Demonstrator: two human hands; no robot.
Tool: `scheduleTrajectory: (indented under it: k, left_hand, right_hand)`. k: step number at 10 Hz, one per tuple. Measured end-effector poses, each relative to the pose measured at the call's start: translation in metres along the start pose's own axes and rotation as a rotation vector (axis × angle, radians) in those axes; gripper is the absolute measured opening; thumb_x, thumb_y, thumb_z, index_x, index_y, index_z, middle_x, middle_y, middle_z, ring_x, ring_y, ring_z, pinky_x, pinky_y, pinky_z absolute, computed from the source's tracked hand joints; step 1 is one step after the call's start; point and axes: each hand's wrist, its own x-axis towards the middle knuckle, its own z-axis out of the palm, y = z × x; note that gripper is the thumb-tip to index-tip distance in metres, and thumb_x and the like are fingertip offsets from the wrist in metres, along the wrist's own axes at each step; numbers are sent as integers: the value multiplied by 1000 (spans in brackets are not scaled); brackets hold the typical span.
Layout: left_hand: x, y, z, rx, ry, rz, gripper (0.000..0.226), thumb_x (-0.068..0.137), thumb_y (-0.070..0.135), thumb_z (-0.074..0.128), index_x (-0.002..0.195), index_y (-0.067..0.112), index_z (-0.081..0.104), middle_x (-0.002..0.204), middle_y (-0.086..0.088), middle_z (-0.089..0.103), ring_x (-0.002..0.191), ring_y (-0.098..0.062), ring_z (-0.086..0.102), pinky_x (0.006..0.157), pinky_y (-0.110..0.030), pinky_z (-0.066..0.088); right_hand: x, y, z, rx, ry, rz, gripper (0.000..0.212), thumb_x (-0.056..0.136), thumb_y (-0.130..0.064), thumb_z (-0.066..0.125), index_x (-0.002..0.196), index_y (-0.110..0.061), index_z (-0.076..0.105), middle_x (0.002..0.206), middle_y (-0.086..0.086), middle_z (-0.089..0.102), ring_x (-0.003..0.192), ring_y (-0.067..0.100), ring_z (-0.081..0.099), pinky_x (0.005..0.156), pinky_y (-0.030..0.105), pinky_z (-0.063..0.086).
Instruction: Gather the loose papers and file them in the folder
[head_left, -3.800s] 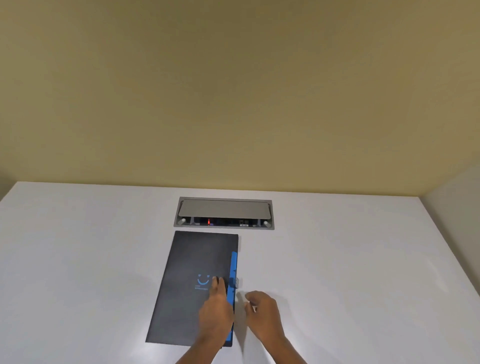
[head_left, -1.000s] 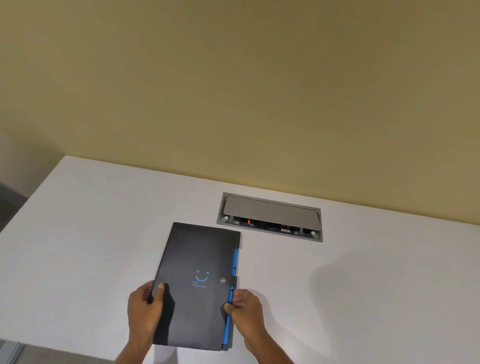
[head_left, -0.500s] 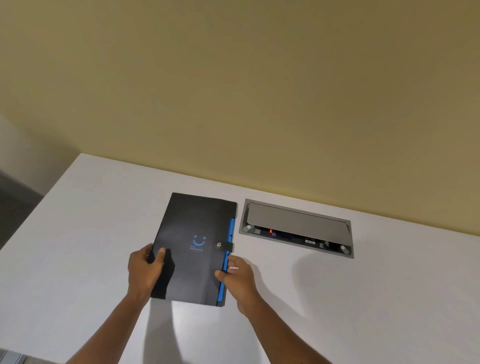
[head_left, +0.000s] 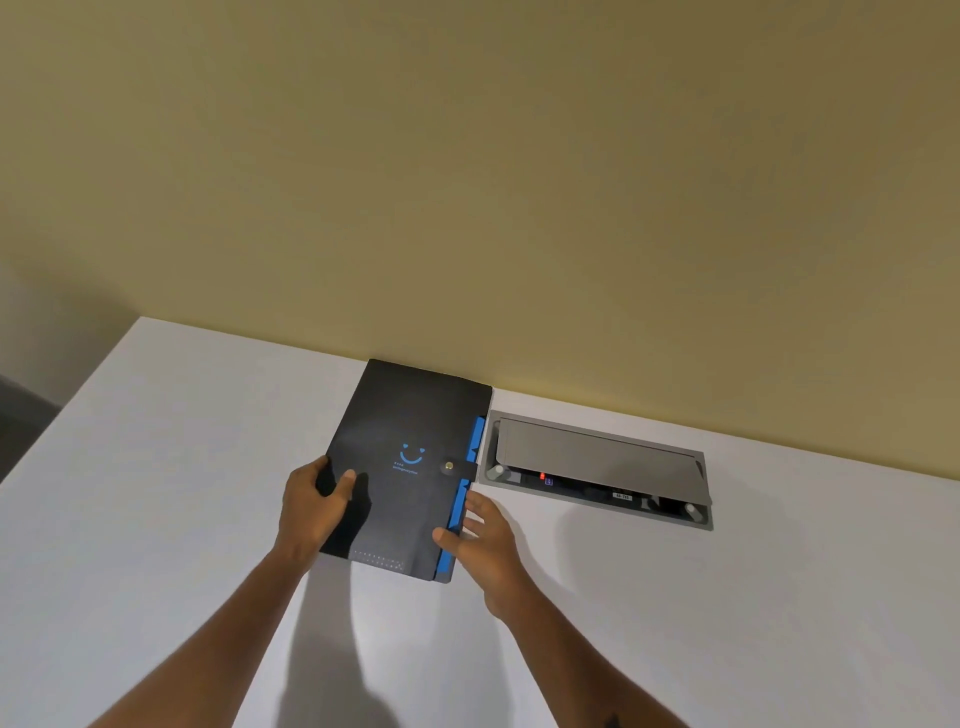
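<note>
A black folder (head_left: 410, 431) with a blue smiley print, a snapped clasp strap and blue tabs along its right edge is closed and held over the white table (head_left: 156, 467), its far end near the wall. My left hand (head_left: 311, 506) grips its left edge, thumb on the cover. My right hand (head_left: 480, 535) holds the right edge near the lower corner, thumb on the cover and fingers spread by the blue tabs. No loose papers are in sight.
A grey recessed power socket box (head_left: 597, 467) with a hinged lid sits in the table just right of the folder. A beige wall (head_left: 467, 182) rises directly behind. The table's left edge (head_left: 62, 410) drops to a dark floor.
Both hands have carried the closed folder away from me and leftward, toward the wall beside the socket box. The right hand's fingers have loosened along the blue edge.
</note>
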Motion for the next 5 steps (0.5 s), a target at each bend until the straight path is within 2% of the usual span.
scheduleTrajectory:
  k: [3,4,5]
  left_hand:
    - [5,6,4,21,-24,-49,36,99,30,70,129,11,69,125,-8,75,117,-34,70,106,-49,56]
    - [4,12,3,25,-5,-94,51,99,31,70,142,6,59,144,-16,66,133,-40,61,109,-46,50]
    - [-2,11,5,20,50,-87,50,98,29,72,139,3,60,142,-20,66,130,-42,62,99,-38,50]
  right_hand:
    - [2,-2,-4,-19,13,5,83,91,-22,85,160,-27,39,166,3,44,147,30,51,114,46,52]
    - [-1,-6,-9,-20,-13,14,85,91,-24,85,161,-29,38,168,2,41,150,29,48,115,46,50]
    - [-11,6,-11,-21,-24,32,86,90,-29,85,161,-31,37,167,-1,41,151,24,46,115,42,50]
